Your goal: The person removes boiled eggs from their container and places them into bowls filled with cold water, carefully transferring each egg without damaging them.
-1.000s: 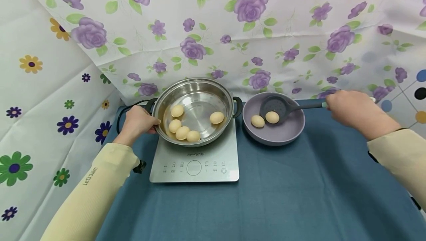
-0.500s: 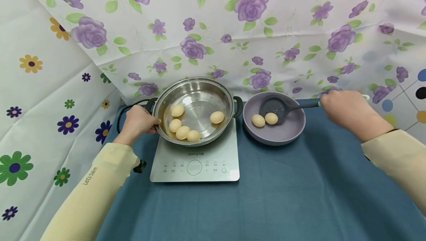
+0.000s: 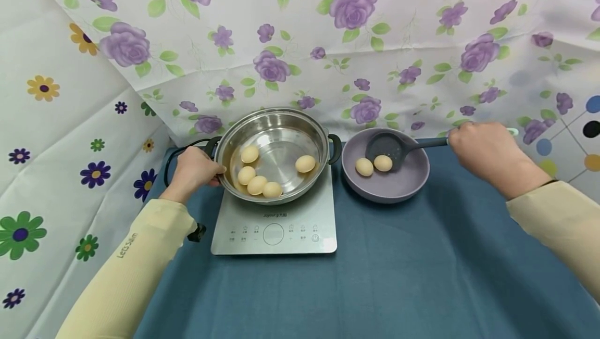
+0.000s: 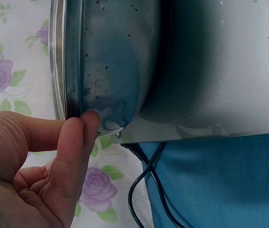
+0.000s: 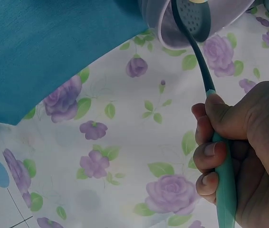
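My left hand (image 3: 193,168) pinches the rim of a steel pot (image 4: 108,52) between thumb and fingers, beside its left black handle. Several pale brown eggs lie inside the pot, one egg (image 3: 305,164) apart at the right. My right hand (image 3: 485,154) grips the mint-green handle (image 5: 225,185) of a slotted ladle. The ladle's dark perforated head (image 3: 386,147) rests tilted inside a mauve bowl (image 3: 394,190). Two eggs are in that bowl: the left egg (image 3: 364,167) sits on its bottom, and the right egg (image 3: 383,163) lies at the head's front edge.
Under the pot is a silver induction cooker (image 3: 273,245), its touch panel facing me. A black cord (image 4: 148,175) runs from the cooker's back left. Blue cloth (image 3: 398,271) covers the table. Floral sheets (image 3: 304,32) hang close behind the pot and bowl.
My right hand has shifted slightly left and down with the ladle. In the bowl, the two eggs now lie closer together. My left hand stays on the pot's rim.
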Demonstrator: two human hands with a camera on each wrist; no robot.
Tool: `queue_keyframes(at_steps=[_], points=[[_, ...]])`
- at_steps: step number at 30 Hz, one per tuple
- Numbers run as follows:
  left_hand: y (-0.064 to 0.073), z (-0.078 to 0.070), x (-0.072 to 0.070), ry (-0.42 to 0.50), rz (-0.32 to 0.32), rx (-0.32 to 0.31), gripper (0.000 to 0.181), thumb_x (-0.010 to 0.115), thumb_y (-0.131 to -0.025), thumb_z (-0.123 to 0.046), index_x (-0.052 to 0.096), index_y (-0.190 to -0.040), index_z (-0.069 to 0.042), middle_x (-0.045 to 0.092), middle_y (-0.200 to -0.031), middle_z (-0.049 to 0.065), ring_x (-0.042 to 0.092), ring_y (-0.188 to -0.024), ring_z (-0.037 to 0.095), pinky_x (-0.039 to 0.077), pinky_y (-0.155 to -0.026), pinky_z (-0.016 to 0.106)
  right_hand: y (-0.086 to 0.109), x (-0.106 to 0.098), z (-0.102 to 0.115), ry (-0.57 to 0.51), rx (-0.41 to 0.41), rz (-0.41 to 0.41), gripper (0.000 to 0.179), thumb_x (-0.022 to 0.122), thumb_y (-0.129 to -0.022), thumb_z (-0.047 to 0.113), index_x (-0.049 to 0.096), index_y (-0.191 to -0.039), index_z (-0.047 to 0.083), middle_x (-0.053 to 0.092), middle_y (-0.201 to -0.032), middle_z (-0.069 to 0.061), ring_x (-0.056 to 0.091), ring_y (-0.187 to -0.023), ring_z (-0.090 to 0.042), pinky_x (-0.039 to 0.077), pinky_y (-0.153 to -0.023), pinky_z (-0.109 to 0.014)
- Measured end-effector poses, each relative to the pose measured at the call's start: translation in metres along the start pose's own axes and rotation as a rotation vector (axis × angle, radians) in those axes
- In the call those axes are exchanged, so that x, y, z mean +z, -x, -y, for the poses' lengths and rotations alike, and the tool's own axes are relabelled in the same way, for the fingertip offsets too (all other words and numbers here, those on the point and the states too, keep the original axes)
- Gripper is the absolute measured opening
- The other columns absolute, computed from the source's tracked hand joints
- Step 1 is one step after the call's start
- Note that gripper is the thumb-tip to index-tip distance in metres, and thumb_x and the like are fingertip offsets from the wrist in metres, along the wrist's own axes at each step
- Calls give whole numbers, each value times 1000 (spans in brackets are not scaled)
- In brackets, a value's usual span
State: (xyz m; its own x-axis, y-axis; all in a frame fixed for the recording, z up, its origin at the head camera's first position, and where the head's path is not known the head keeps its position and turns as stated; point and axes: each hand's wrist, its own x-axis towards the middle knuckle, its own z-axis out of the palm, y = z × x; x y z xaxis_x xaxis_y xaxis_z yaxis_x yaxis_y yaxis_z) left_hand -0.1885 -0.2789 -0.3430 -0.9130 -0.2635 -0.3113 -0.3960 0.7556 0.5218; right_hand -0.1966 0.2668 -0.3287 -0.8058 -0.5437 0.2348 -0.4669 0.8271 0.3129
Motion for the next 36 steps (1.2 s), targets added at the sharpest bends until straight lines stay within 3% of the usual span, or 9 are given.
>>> queue_keyframes(at_steps=[7,23,36], points=[[-1,-1,2,-10,-10,-13,20,68,-83,-21,69,-83,-1,70,-65,8,69,-57,16,56,-59,32,1,0,0,25,-12,-50,35,53,-78,-13,42,-51,6,36,-48,-7,36,-39,-20,32,-34,-38],[0,0,0,5,3,-6,21,68,-83,-21,69,-84,1,70,-66,10,69,-56,16,56,-57,32,0,-3,1,34,-28,-79,32,56,-77,-13,45,-52,4,37,-48,-8,37,-40,-19,33,-34,-37],[0,1,0,9,9,12,22,68,-83,-20,70,-84,2,70,-66,11,69,-57,16,56,-57,32,-1,-4,0,38,-7,-50,32,56,-76,-13,46,-51,5,36,-46,-6,35,-39,-17,31,-33,-33]])
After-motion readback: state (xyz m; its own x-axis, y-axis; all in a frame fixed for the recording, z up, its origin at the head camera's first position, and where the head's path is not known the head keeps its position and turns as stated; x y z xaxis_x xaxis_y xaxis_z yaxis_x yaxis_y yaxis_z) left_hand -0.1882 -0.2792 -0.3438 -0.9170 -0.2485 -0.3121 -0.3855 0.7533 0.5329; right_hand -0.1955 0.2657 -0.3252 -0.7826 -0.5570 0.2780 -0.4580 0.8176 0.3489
